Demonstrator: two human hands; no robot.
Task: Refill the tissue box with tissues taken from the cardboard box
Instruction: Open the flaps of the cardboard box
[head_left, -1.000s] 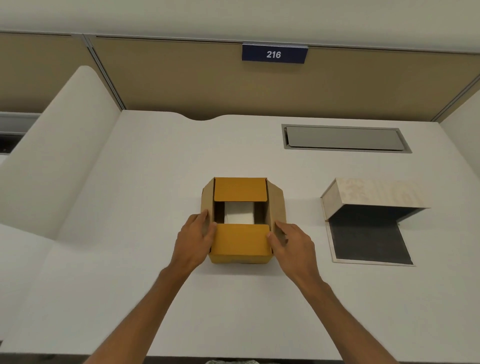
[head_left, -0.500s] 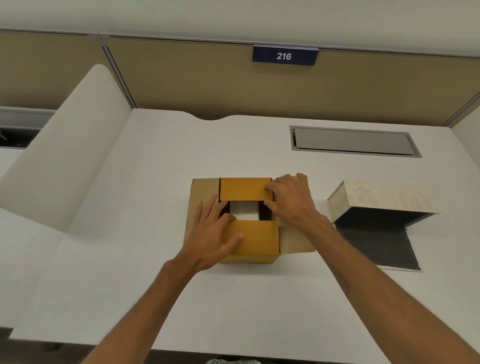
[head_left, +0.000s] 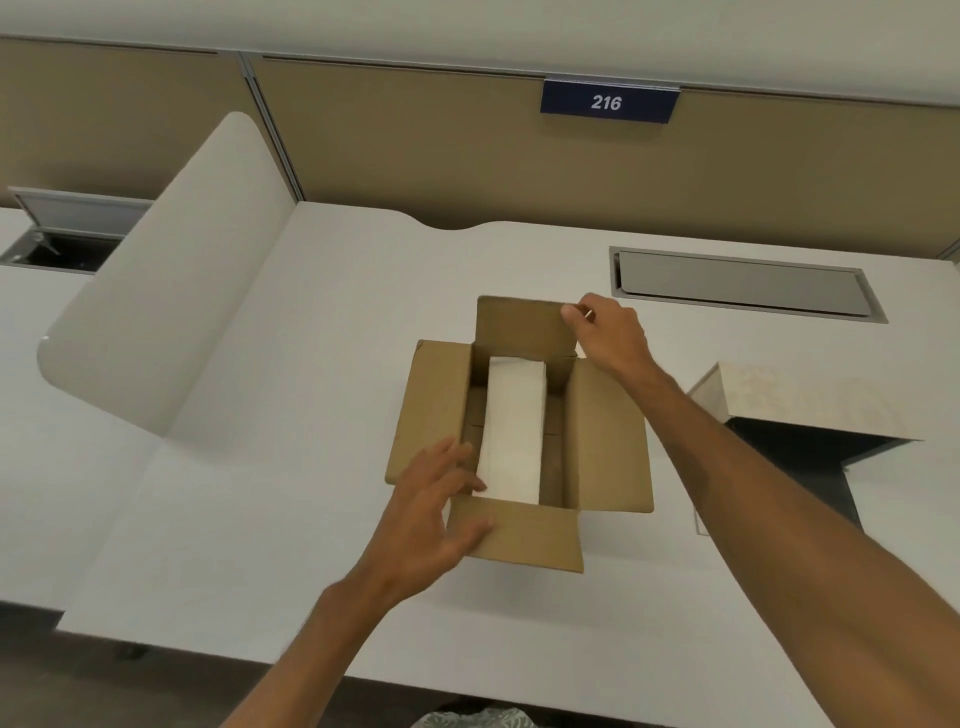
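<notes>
A brown cardboard box (head_left: 608, 441) stands in the middle of the white desk with all its flaps folded outward. Inside it lies a long white stack of tissues (head_left: 514, 426), running front to back. My right hand (head_left: 608, 332) pinches the right corner of the far flap. My left hand (head_left: 431, 504) rests on the near flap at the box's front left corner, fingers spread, fingertips close to the tissue stack. To the right sits the pale wooden tissue box (head_left: 789, 400), open over its dark base (head_left: 800, 467).
A grey metal cable hatch (head_left: 743, 283) is set flush in the desk (head_left: 260, 493) behind the boxes. A curved white divider panel (head_left: 171, 291) rises at the left. A tan partition wall with a blue "216" plate (head_left: 608, 102) closes the back.
The two inner flaps, closed over the box half a second ago, are now folded outward. My right hand moved back with the far flap, my left pulled the near flap down. The tissue stack is exposed.
</notes>
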